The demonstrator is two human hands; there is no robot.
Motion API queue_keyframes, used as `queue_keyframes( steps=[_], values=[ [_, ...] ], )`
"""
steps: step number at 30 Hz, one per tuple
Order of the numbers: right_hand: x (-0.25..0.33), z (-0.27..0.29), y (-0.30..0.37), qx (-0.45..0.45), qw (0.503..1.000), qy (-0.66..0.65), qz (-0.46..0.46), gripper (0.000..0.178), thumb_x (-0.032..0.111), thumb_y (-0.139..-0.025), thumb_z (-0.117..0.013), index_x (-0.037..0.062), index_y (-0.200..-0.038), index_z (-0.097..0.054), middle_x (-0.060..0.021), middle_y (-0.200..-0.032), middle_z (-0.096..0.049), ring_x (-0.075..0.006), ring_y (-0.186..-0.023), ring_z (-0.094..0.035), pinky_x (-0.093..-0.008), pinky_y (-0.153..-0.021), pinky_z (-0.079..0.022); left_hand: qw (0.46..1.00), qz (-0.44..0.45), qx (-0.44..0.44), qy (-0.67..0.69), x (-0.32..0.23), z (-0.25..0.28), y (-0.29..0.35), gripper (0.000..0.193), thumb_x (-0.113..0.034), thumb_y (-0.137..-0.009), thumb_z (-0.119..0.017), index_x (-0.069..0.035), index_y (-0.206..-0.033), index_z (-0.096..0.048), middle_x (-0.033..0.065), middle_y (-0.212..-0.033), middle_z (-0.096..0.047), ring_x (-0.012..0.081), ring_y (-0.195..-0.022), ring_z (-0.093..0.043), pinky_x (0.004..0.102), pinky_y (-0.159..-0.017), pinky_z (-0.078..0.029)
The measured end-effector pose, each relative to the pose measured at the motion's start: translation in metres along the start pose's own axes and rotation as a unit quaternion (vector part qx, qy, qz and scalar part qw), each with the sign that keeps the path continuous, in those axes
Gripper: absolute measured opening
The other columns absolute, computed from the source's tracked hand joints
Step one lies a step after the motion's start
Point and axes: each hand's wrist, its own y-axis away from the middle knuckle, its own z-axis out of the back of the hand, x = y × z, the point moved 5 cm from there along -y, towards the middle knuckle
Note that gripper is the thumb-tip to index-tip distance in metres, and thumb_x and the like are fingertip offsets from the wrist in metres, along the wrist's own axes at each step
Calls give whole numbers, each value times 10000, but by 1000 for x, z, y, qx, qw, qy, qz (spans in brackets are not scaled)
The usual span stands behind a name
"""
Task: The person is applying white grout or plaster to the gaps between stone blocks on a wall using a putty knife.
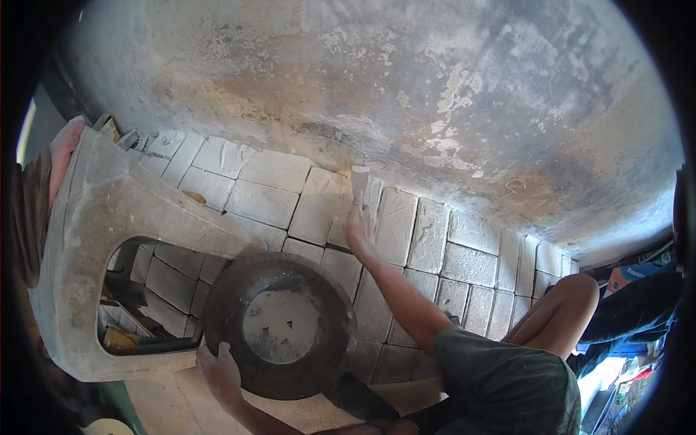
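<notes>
A round dark basin [217, 312] stands in front of me, with a grey-white paste [281, 326] spread over its bottom and some small dark gaps in it. My left hand [220, 375] grips the basin's lower left rim, thumb on top. My right hand [359, 230] reaches out to the foot of the wall, closed around a pale, flat-bladed tool like a putty knife [359, 183]. Its blade points at the seam where the floor blocks meet the wall; whether it touches is hard to make out. Pale paving blocks [268, 204] lie beneath that hand.
A dusty plastic chair [72, 290] lies to the left, beside the basin. What looks like another person's hand [67, 138] rests on its far edge. The stained, peeling wall [406, 87] rises ahead. My bare knee [569, 301] is at right, near a box [631, 274].
</notes>
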Motion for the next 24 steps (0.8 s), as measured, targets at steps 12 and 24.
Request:
queue_keyframes(
  steps=[12, 24],
  values=[
    [101, 144, 110, 203, 933, -39, 295, 547, 51, -882, -446, 60, -1388, -239, -264, -999, -554, -403, -807, -570, -452, -714, -480, 998, -52, 28, -1, -15, 6, -13, 475, -236, -819, -499, 57, -1192, -476, 264, -1169, -492, 386, -1133, -441, 426, -957, -357],
    [85, 168, 139, 391, 870, 105, 282, 558, 110, -826, -501, 81, -1354, -325, -228, -1020, -530, -364, -796, -584, -448, -639, -484, 998, -63, 22, -4, -23, 5, -5, 449, -204, -801, -512, 50, -1170, -489, 248, -1168, -496, 382, -1115, -451, 428, -942, -358]
  ],
)
